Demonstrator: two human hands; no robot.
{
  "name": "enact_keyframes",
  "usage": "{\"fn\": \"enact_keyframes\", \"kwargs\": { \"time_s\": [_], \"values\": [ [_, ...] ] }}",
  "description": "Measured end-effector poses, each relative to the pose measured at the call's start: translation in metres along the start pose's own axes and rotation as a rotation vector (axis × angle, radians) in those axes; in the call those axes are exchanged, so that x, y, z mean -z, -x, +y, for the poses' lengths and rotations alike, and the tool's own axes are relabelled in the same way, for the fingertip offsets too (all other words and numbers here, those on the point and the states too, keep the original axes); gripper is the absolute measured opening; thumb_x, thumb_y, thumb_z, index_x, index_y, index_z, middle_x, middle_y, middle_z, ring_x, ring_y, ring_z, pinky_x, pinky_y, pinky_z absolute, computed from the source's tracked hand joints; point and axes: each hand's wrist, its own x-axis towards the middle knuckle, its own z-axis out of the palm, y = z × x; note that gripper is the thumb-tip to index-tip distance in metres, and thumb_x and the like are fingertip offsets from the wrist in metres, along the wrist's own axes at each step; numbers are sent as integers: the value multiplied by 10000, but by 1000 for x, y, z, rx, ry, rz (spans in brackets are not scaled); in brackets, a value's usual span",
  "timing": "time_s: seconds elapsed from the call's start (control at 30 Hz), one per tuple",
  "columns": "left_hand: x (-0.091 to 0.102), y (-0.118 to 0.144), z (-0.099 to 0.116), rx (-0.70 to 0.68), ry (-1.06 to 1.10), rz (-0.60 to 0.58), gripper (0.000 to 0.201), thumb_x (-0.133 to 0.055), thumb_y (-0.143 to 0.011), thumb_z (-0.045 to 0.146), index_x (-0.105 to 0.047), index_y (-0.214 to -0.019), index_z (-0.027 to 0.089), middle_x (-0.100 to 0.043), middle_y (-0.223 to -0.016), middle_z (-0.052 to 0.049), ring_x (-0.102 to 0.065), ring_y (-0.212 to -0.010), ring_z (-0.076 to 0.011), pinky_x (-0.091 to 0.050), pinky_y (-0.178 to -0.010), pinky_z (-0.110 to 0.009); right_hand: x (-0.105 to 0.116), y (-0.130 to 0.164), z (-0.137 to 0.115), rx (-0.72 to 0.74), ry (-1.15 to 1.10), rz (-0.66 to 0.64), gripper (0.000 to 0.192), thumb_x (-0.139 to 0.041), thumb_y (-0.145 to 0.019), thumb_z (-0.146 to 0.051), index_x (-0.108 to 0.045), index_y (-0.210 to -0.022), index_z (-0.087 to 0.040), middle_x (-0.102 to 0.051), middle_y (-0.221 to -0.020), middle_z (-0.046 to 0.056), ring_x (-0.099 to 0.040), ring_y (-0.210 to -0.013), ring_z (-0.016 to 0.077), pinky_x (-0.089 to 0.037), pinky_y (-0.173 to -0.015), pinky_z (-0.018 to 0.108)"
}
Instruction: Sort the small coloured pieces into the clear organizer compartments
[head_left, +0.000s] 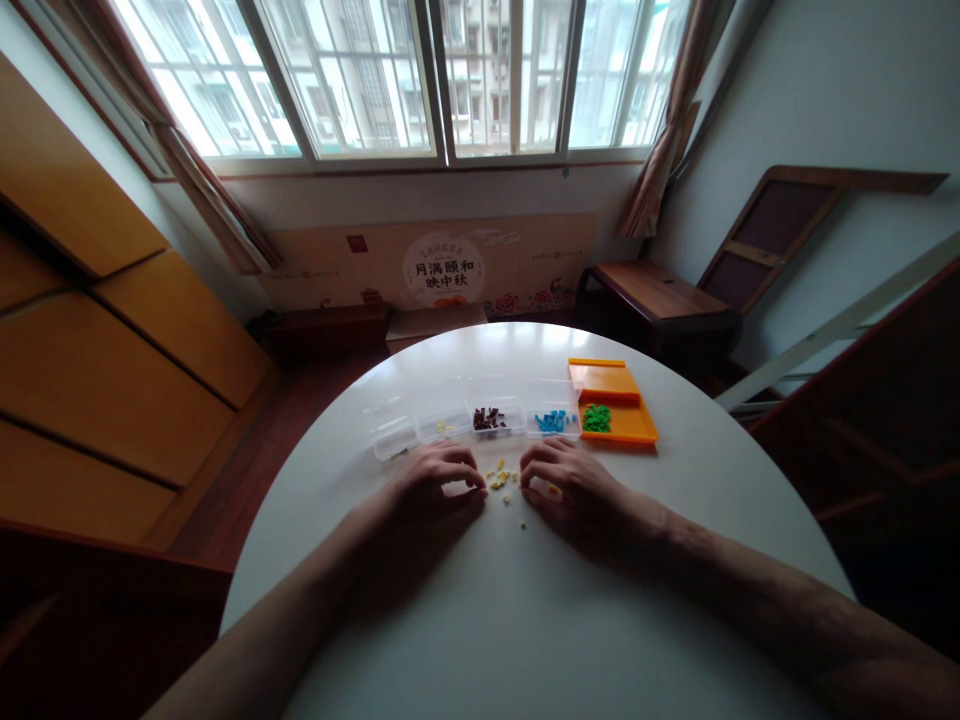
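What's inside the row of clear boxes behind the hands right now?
In the clear boxes: a few yellow pieces in one, dark brown pieces in the next, blue pieces in the rightmost. The leftmost looks empty, though glare blurs it. Neither hand covers them.

An orange tray (626,425) holds green pieces (596,418), beside clear boxes (442,420) with brown pieces (489,418) and blue pieces (555,420).

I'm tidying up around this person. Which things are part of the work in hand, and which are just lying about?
In use: left hand, right hand, yellow beads, clear boxes with brown beads and blue beads, orange tray with green beads.

Lying about: wooden stool, cardboard box.
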Motion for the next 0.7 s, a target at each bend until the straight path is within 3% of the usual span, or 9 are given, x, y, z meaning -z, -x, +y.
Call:
{"fn": "enact_keyframes", "kwargs": {
  "time_s": [0.13,0.27,0.33,0.43,0.53,0.7],
  "values": [
    [5,0,-3,89,-109,155,109,-756,-1009,292,-822,-938,242,-776,-892,-35,-696,-771,-148,-541,-753,-288,-2,1,0,-20,-11,1,66,-674,-1017,-174,-700,-988,-227,-764,-1098,59,-689,-1020,233,-509,-984,419],
    [14,3,-14,309,-301,412,164,-759,-1010,361,-836,-938,236,-762,-886,-26,-606,-672,-134,-512,-696,-295,-4,2,1,-24,-3,-1,67,-669,-1026,-181,-699,-989,-227,-763,-1112,62,-686,-1036,233,-505,-987,416],
    [18,7,-20,416,-384,472,204,-740,-1019,387,-842,-936,231,-757,-892,-28,-594,-674,-140,-507,-697,-305,-4,2,2,-17,2,-4,65,-669,-1022,-177,-702,-997,-227,-761,-1113,66,-686,-1040,233,-508,-987,415],
    [20,11,-25,497,-469,452,217,-700,-1037,381,-854,-995,235,-767,-933,-33,-618,-720,-154,-518,-735,-318,-3,1,2,-2,-5,2,69,-664,-1018,-176,-704,-993,-226,-761,-1095,68,-689,-1024,231,-514,-985,415],
    [17,11,-25,482,-459,416,213,-686,-1041,371,-852,-1040,238,-771,-956,-40,-633,-731,-158,-531,-759,-329,-2,0,1,-6,-3,-3,70,-660,-1019,-176,-704,-997,-226,-762,-1099,66,-690,-1027,233,-513,-992,420],
    [11,8,-15,246,-219,242,137,-740,-1008,332,-833,-951,250,-770,-930,-46,-699,-823,-176,-554,-803,-335,0,-1,-2,-24,-5,-10,75,-662,-1029,-175,-708,-998,-225,-763,-1105,65,-688,-1037,233,-510,-997,418]
  ]
}}
